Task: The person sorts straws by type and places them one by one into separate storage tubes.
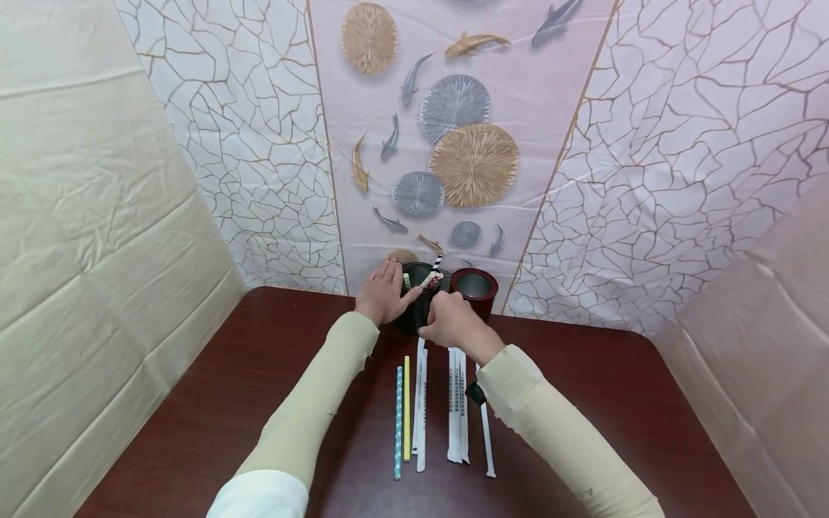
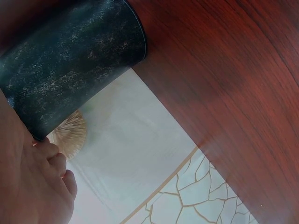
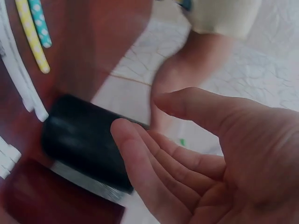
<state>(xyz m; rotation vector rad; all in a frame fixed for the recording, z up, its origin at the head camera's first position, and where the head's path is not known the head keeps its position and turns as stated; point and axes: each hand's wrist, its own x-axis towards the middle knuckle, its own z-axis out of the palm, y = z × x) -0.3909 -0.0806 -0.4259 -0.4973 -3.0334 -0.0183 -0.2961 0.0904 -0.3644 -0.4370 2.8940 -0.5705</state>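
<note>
A black cup point(image 1: 408, 318) stands upright at the back of the table, holding several straws, among them a black-and-white striped straw point(image 1: 437, 262) and a red-patterned white straw point(image 1: 432, 279). My left hand point(image 1: 382, 289) rests at the cup's left rim, its thumb stretched across the front; the left wrist view shows fingers point(image 2: 56, 163) beside the rim of the black cup point(image 2: 70, 65). In front of the cup hovers my right hand point(image 1: 455, 321). From the right wrist view, its loosely bent fingers point(image 3: 140, 163) hold nothing, with thumb and fingertips apart.
A dark red cup point(image 1: 482, 306) stands right of the black one. Nearer me lie a blue dotted straw point(image 1: 398, 424), a yellow straw point(image 1: 406, 410) and several paper-wrapped straws point(image 1: 455, 410). A patterned cloth point(image 1: 401, 158) hangs behind the table point(image 1: 259, 360).
</note>
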